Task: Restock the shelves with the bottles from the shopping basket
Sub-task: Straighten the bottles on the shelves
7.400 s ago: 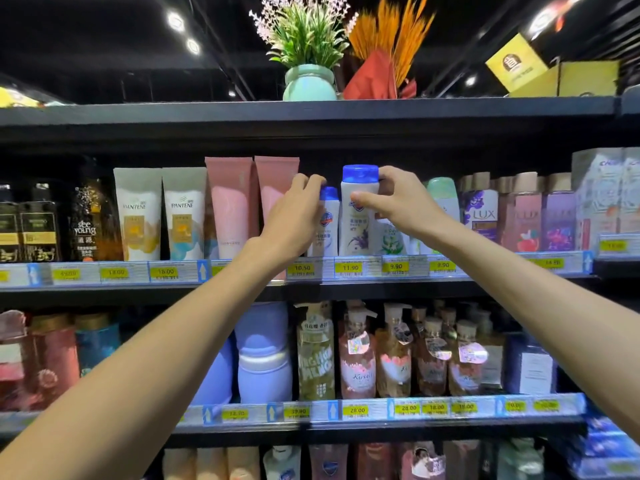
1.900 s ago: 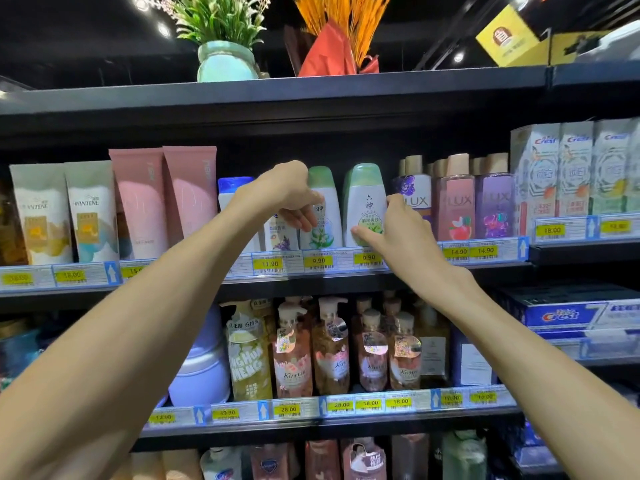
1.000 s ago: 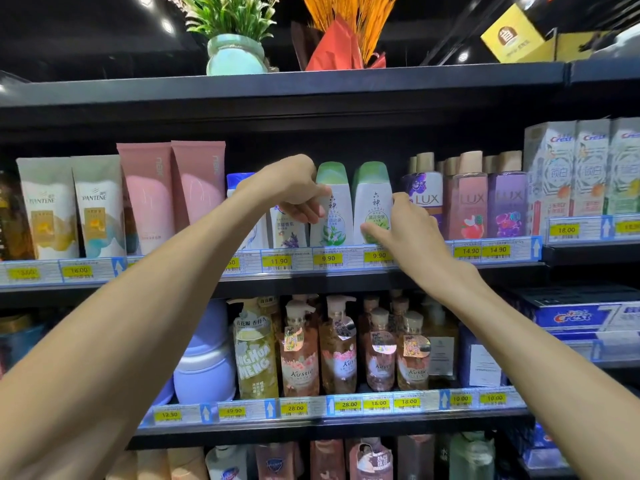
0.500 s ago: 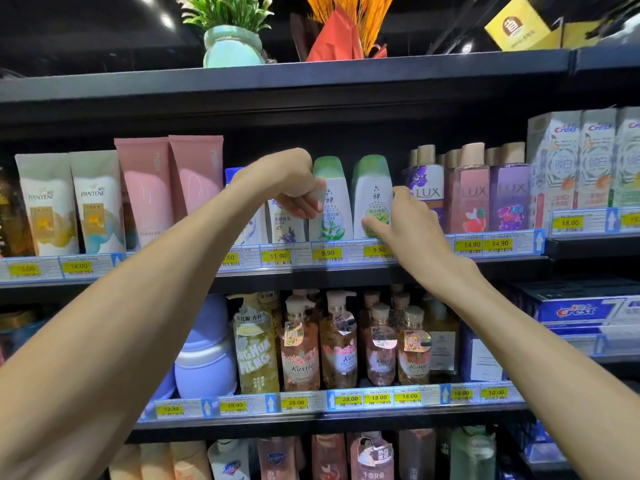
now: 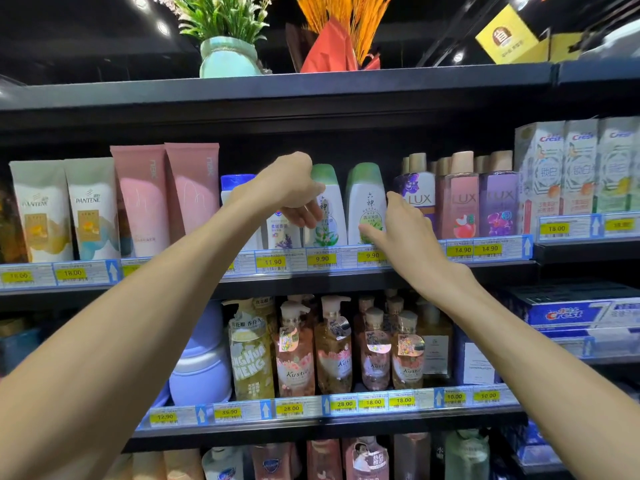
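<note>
— What's in front of you?

— A tall black metal shelving unit [image 5: 277, 88] in a dim shop, spotlights overhead. On its top board stand a pale green plant pot [image 5: 227, 58] and an orange dried bouquet in red wrapping [image 5: 341, 43]. The shelf at my hand height has a strip of yellow price labels [image 5: 322, 259] along its edge. From the left it carries cream Pantene tubes [image 5: 65, 209], two pink upright tubes [image 5: 166, 195], white bottles, Lux bottles with tan caps [image 5: 457, 195], and Crest toothpaste cartons [image 5: 575, 168]. Below that sit a lilac rounded tub [image 5: 201, 362] and amber pump bottles with Kustie labels [image 5: 332, 344].

— And the bottles you're stocking?

— Two green-capped white plastic bottles [image 5: 367, 202] stand upright side by side on that middle shelf, between a blue-capped white bottle [image 5: 239, 185] and the Lux ones.

— Where are your hands?

— Both are raised to that shelf, apart from each other. My left hand [image 5: 291, 188] is in front of the left green-capped bottle, knuckles up, fingers curled downward across its label; I can't tell whether it actually grips it. My right hand [image 5: 405, 230] is beside the right one, thumb touching its lower front, fingers reaching round its right side, partly hidden.
</note>
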The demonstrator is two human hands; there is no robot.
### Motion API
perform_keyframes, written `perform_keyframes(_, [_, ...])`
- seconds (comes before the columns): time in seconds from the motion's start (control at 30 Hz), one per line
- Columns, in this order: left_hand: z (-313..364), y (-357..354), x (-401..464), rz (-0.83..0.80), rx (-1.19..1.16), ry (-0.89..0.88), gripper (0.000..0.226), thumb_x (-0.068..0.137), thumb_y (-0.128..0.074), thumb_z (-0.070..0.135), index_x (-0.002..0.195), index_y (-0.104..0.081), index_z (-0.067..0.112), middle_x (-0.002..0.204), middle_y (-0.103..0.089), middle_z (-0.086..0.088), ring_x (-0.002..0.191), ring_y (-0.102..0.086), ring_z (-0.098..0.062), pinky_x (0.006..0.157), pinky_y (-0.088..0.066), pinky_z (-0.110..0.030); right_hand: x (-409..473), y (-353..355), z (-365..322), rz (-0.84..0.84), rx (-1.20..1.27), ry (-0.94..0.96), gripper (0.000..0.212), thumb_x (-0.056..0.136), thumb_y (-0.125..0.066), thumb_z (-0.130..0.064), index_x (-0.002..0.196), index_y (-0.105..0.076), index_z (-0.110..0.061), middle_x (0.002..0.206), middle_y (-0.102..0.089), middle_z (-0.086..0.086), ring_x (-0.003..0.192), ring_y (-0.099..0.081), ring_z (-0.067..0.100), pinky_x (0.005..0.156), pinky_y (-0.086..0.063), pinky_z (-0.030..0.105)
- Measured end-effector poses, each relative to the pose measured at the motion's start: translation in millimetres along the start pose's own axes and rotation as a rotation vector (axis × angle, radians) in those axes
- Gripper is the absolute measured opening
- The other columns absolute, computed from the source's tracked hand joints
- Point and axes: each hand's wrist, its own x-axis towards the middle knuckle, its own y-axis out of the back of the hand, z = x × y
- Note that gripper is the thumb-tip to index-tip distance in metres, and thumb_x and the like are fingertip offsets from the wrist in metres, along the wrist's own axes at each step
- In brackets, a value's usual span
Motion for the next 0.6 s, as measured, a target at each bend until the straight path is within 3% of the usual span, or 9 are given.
perform_keyframes(0.07, [1.0,-1.2,-3.8,0.062,0.013,-0.056,0.007,0.104,-0.047,0.012,0.109,-0.045,0.007,0.07,-0.077,-0.006,0.06,-0.076,-0.025,0.057,-0.063,-0.036,-2.6,2.4,0.0,0.004,0.001,0.003,0.043,0.096,-0.066,-0.042,0.121,-0.049,-0.011,0.114,-0.06,0.009,0.104,-0.059,0.037,0.076,-0.039,0.04])
perform_keyframes(0.13, [1.9,-3.2,-5.8,0.132,0.024,-0.112,0.017,0.102,-0.048,0.013,0.118,-0.044,0.016,0.069,-0.076,-0.005,0.056,-0.075,-0.024,0.058,-0.064,-0.039,-4.8,6.8,-0.2,0.007,0.018,0.008,0.048,0.096,-0.066,-0.042,0.129,-0.049,-0.013,0.12,-0.06,0.008,0.11,-0.059,0.036,0.078,-0.04,0.04])
perform_keyframes(0.3, [16.0,-20.6,-5.9,0.285,0.056,-0.238,0.037,0.099,-0.052,0.02,0.135,-0.05,0.015,0.066,-0.074,-0.002,0.047,-0.07,-0.015,0.054,-0.062,-0.032,-12.8,27.9,-0.4,0.051,0.04,0.028,0.067,0.099,-0.066,-0.039,0.152,-0.038,-0.009,0.142,-0.056,0.012,0.128,-0.056,0.032,0.101,-0.043,0.043])
perform_keyframes(0.37, [26.5,-32.2,-5.9,0.291,0.036,-0.285,0.035,0.099,-0.052,0.022,0.134,-0.052,0.016,0.065,-0.074,-0.002,0.046,-0.07,-0.015,0.056,-0.063,-0.034,-16.4,36.3,4.2,0.087,0.03,0.043,0.062,0.099,-0.065,-0.037,0.15,-0.041,-0.009,0.136,-0.059,0.011,0.122,-0.059,0.029,0.097,-0.044,0.041])
perform_keyframes(0.47, [39.6,-50.2,-2.7,0.273,0.023,-0.33,0.032,0.1,-0.053,0.023,0.131,-0.053,0.016,0.064,-0.073,-0.001,0.046,-0.07,-0.016,0.058,-0.063,-0.036,-19.1,46.5,15.9,0.122,0.002,0.045,0.047,0.099,-0.065,-0.037,0.136,-0.05,-0.012,0.116,-0.061,0.005,0.101,-0.063,0.027,0.079,-0.039,0.034])
perform_keyframes(0.6, [52.4,-75.6,4.4,0.243,-0.014,-0.366,0.041,0.1,-0.056,0.026,0.138,-0.047,0.013,0.064,-0.073,-0.003,0.044,-0.068,-0.017,0.056,-0.06,-0.032,-21.3,62.6,33.7,0.188,0.018,0.027,0.049,0.099,-0.065,-0.038,0.139,-0.049,-0.017,0.115,-0.061,-0.001,0.091,-0.063,0.02,0.08,-0.047,0.035])
